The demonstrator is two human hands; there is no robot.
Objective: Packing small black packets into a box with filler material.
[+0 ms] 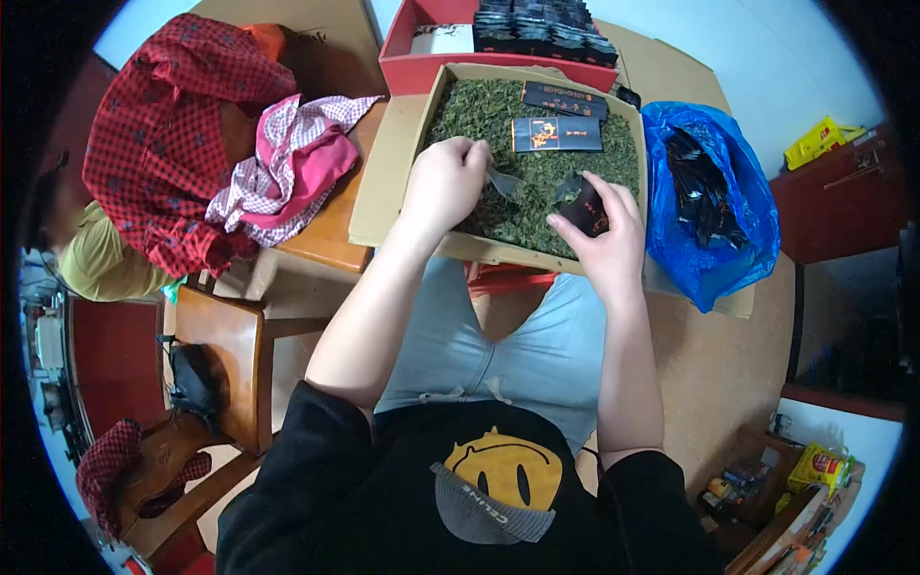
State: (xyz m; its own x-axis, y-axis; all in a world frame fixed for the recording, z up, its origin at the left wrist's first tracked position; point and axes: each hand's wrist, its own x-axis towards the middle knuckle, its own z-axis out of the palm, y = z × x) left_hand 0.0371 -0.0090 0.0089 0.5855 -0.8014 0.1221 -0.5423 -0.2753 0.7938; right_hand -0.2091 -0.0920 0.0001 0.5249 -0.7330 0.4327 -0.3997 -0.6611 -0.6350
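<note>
My left hand [447, 176] grips a clear plastic spoon [505, 184], whose bowl hangs over a cardboard box [525, 255] filled with loose dried green leaves [474, 108], apparently tea. In my right hand [611, 233] is a small black packet [583, 207] with orange print. Its mouth is spread, and some leaves show at the opening. Two flat black packets lie on the leaves beyond my hands: an upper one [564, 99] and a lower one [578, 135] with a lighter printed panel.
Behind the box stands a red box [424, 70] holding rows of black packets [543, 32]. A blue plastic bag [747, 237] with more black packets [701, 190] is at the right. Checked red cloth [165, 108] and pink cloth [305, 172] lie left, near a wooden chair [223, 345].
</note>
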